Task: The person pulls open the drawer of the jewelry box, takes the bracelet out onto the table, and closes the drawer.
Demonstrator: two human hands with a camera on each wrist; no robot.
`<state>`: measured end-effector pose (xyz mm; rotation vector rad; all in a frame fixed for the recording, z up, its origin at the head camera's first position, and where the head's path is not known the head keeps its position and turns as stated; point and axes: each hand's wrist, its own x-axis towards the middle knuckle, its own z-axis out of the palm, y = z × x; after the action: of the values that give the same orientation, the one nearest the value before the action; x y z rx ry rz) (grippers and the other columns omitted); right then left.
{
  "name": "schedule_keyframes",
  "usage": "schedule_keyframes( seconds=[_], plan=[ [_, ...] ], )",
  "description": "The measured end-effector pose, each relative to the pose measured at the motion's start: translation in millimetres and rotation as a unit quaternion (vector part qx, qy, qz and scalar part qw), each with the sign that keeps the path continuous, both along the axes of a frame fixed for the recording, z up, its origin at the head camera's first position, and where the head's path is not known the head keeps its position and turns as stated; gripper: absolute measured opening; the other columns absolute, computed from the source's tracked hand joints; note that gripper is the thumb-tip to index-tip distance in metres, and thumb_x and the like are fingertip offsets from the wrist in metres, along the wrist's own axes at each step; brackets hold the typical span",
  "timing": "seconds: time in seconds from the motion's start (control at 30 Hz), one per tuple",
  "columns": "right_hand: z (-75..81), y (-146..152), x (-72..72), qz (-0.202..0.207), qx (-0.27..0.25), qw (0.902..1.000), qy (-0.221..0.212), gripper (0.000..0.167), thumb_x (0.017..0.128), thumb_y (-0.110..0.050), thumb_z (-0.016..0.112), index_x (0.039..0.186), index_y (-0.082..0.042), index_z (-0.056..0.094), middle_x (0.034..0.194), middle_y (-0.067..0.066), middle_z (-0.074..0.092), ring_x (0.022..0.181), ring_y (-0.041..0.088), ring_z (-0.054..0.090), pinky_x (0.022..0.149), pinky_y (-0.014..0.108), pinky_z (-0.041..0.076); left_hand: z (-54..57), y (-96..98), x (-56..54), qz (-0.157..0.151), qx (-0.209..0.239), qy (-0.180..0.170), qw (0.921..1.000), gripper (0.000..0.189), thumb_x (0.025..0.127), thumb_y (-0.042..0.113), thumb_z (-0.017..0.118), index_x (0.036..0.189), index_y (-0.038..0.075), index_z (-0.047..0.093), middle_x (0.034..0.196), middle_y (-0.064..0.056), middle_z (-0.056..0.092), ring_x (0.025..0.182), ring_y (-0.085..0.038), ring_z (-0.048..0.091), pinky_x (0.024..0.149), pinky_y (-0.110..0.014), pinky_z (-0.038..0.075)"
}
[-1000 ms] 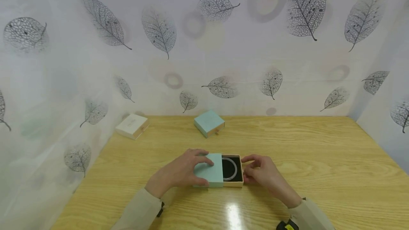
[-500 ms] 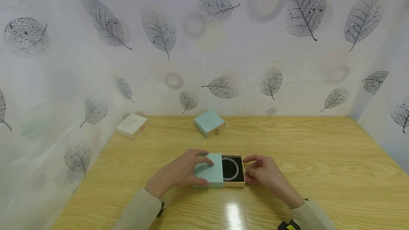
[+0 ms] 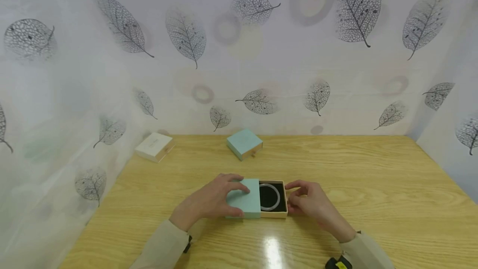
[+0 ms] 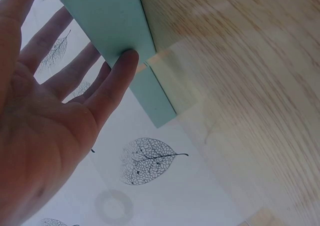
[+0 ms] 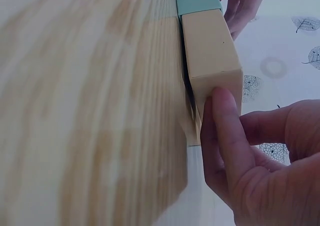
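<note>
A mint-green sliding gift box [image 3: 242, 201] lies on the table with its cream drawer [image 5: 210, 43] partly out on the right side. Inside the drawer, a pale round bangle [image 3: 278, 197] rests on a black lining, its left part hidden under the sleeve. My left hand [image 3: 213, 198] holds the sleeve, thumb on the near side and fingers spread over the top and far side. At the drawer's outer end, my right hand [image 3: 311, 202] pinches with curled fingertips; in the right wrist view, fingertips [image 5: 223, 98] meet the end face, and the pinched spot is hidden.
Another mint-green box [image 3: 244, 142] with a small tab stands at the back of the wooden table [image 3: 354, 169]. A white box [image 3: 154, 146] sits at the back left corner. A leaf-patterned curtain [image 3: 284, 53] encloses the back and sides.
The drawer has slid slightly further right out of the sleeve, the right hand moving with it, and more of the bangle shows. The left hand and sleeve have stayed in place.
</note>
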<state>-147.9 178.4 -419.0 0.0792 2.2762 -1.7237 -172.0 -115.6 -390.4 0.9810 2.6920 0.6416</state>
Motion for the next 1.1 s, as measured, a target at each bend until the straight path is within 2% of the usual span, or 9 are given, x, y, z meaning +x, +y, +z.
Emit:
schedule_keyframes(
  seconds=[0.43,1.1],
  plan=[
    [-0.2,2.7,0.7,0.007,-0.022,0.9997,0.009,0.034,0.095,0.010,0.053,0.128,0.013,0.057,0.093,0.014,0.063,0.074,0.015,0.068,0.067,0.027,0.063,0.3,0.0,-0.3,0.001,-0.001,-0.005,1.0000,0.052,0.083,0.040,0.085,0.129,0.020,0.070,0.154,-0.014,0.050,0.143,-0.040,0.044,0.116,-0.056,0.042],
    [-0.1,9.7,2.6,-0.008,-0.009,0.9999,-0.006,0.032,0.096,0.008,0.054,0.127,0.010,0.060,0.096,0.014,0.063,0.075,0.017,0.068,0.068,0.028,0.063,-0.8,0.0,0.8,0.005,0.000,-0.014,0.9999,0.053,0.083,0.040,0.084,0.130,0.020,0.069,0.156,-0.012,0.049,0.145,-0.039,0.042,0.117,-0.057,0.040]
  ],
)
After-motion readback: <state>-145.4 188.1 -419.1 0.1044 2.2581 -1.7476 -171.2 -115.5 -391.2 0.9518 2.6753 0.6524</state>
